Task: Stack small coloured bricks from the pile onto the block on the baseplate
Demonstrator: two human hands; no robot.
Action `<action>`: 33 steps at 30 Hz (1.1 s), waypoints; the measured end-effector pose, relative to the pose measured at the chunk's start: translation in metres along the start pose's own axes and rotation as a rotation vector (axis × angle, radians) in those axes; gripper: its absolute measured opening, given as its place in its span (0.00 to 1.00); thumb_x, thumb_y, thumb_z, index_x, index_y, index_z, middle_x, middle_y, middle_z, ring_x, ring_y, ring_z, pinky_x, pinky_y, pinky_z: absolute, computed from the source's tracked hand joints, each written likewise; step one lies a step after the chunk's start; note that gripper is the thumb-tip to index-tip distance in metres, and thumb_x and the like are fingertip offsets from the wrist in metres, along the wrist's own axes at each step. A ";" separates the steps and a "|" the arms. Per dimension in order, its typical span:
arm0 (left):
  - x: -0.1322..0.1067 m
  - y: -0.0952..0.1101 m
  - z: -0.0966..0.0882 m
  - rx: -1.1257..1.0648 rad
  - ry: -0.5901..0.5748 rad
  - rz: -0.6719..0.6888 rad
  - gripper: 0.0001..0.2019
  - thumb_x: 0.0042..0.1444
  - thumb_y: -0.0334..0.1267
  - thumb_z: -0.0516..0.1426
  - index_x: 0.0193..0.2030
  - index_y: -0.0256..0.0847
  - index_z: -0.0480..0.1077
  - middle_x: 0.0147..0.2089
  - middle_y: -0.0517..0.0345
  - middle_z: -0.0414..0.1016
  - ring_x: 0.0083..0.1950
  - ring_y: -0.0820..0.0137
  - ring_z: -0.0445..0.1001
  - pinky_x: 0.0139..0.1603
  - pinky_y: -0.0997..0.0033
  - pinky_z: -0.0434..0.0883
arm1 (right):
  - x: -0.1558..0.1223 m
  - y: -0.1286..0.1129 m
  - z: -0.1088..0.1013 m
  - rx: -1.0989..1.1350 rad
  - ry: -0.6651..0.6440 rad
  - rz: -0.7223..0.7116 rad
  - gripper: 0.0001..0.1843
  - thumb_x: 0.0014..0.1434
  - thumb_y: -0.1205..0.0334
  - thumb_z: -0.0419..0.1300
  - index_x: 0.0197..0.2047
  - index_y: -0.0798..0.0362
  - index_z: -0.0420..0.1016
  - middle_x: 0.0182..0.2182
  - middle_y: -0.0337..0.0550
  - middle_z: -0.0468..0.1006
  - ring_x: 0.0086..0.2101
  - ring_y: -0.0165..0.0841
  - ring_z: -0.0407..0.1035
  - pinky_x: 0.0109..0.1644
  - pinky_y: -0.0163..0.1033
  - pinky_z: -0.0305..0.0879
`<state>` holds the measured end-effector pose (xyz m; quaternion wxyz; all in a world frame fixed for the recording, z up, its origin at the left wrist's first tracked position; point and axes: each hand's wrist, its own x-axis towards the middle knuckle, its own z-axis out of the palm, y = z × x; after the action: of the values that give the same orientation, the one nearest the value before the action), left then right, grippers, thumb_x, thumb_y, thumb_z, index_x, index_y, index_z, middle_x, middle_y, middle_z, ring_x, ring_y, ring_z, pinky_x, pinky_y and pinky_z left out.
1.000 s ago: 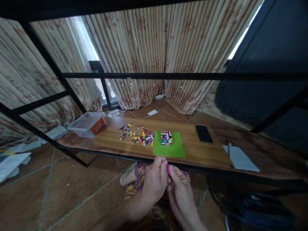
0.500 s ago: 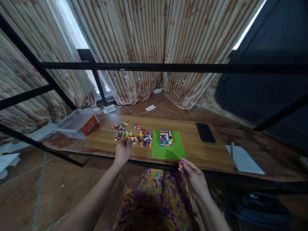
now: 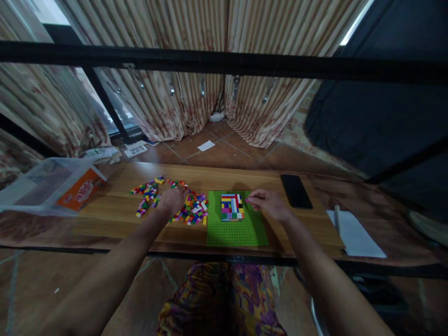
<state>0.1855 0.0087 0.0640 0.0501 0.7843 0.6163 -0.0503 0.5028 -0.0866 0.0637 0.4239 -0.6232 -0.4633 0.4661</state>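
Observation:
A green baseplate (image 3: 238,234) lies on the wooden board, with a block of multicoloured bricks (image 3: 231,207) built on its upper middle. My right hand (image 3: 268,203) is over the plate's right edge, beside the built block. Its fingertips pinch a small pink brick (image 3: 248,200). To the left spreads a pile of loose bricks (image 3: 192,210) in many colours. My left hand (image 3: 172,200) reaches over the middle of this pile with curled fingers; whether a brick is between them is hidden.
A clear plastic box (image 3: 52,182) with an orange label stands at the left. On the right lie a black phone (image 3: 296,191) and white paper (image 3: 357,235) with a pen-like stick (image 3: 337,217) on it. A black metal bar (image 3: 210,63) crosses in front of the curtains.
My right hand has moved from the plate's near right corner up to the built block, carrying the pink brick. My left hand has moved farther over the pile. The view has shifted closer.

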 end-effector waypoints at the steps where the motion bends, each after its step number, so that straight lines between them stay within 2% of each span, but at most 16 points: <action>1: 0.001 0.001 0.001 0.010 -0.008 0.004 0.25 0.67 0.47 0.40 0.53 0.36 0.72 0.46 0.39 0.80 0.47 0.55 0.79 0.45 0.61 0.70 | 0.008 -0.003 -0.003 -0.038 -0.060 -0.004 0.18 0.40 0.48 0.70 0.27 0.53 0.77 0.22 0.38 0.77 0.22 0.27 0.66 0.28 0.35 0.64; 4: 0.002 0.003 0.005 0.017 -0.019 0.006 0.24 0.67 0.48 0.40 0.52 0.37 0.72 0.45 0.40 0.80 0.47 0.55 0.79 0.46 0.61 0.70 | 0.023 -0.008 -0.006 -0.113 -0.171 -0.031 0.16 0.43 0.48 0.68 0.28 0.54 0.79 0.22 0.39 0.78 0.21 0.26 0.63 0.27 0.34 0.60; 9: 0.001 0.001 0.008 0.006 0.015 0.029 0.24 0.67 0.48 0.41 0.52 0.38 0.73 0.45 0.41 0.80 0.47 0.54 0.79 0.46 0.60 0.70 | 0.032 -0.011 0.001 -0.165 -0.236 -0.065 0.16 0.48 0.48 0.65 0.28 0.54 0.82 0.21 0.38 0.76 0.21 0.26 0.62 0.26 0.34 0.58; 15: -0.001 0.002 0.008 0.001 0.026 0.003 0.25 0.67 0.50 0.41 0.51 0.38 0.73 0.44 0.40 0.80 0.46 0.54 0.79 0.46 0.59 0.70 | 0.032 -0.006 0.009 -0.289 -0.187 -0.097 0.17 0.52 0.48 0.63 0.31 0.54 0.83 0.17 0.36 0.72 0.20 0.27 0.60 0.24 0.34 0.53; 18: -0.002 0.003 0.007 -0.016 0.032 -0.002 0.25 0.66 0.49 0.41 0.52 0.37 0.72 0.44 0.40 0.80 0.46 0.53 0.78 0.46 0.59 0.70 | 0.031 -0.002 0.011 -0.303 -0.186 -0.116 0.20 0.54 0.44 0.62 0.28 0.53 0.81 0.16 0.35 0.69 0.20 0.27 0.59 0.25 0.34 0.53; 21: -0.003 0.003 0.005 -0.035 0.023 -0.015 0.26 0.67 0.50 0.39 0.52 0.36 0.72 0.44 0.40 0.80 0.46 0.53 0.78 0.46 0.58 0.70 | 0.028 0.002 0.013 -0.255 -0.183 -0.092 0.23 0.55 0.40 0.60 0.27 0.53 0.79 0.16 0.34 0.67 0.21 0.26 0.58 0.25 0.34 0.53; 26: -0.003 0.002 0.005 -0.052 0.026 -0.036 0.27 0.67 0.49 0.39 0.53 0.36 0.72 0.45 0.41 0.80 0.47 0.53 0.78 0.47 0.59 0.69 | 0.025 0.005 0.016 -0.022 -0.130 0.008 0.24 0.52 0.39 0.63 0.37 0.52 0.82 0.20 0.34 0.70 0.21 0.26 0.57 0.25 0.34 0.53; 33: -0.007 -0.001 0.006 -0.095 0.076 -0.047 0.26 0.67 0.50 0.40 0.51 0.38 0.73 0.40 0.44 0.80 0.43 0.55 0.78 0.44 0.61 0.69 | 0.026 0.012 0.019 0.029 -0.152 0.040 0.26 0.49 0.37 0.64 0.34 0.53 0.81 0.18 0.32 0.68 0.19 0.24 0.52 0.23 0.34 0.47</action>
<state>0.1827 0.0013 0.0595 0.0628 0.7675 0.6379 0.0075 0.4898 -0.0623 0.0434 0.3869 -0.5889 -0.4748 0.5273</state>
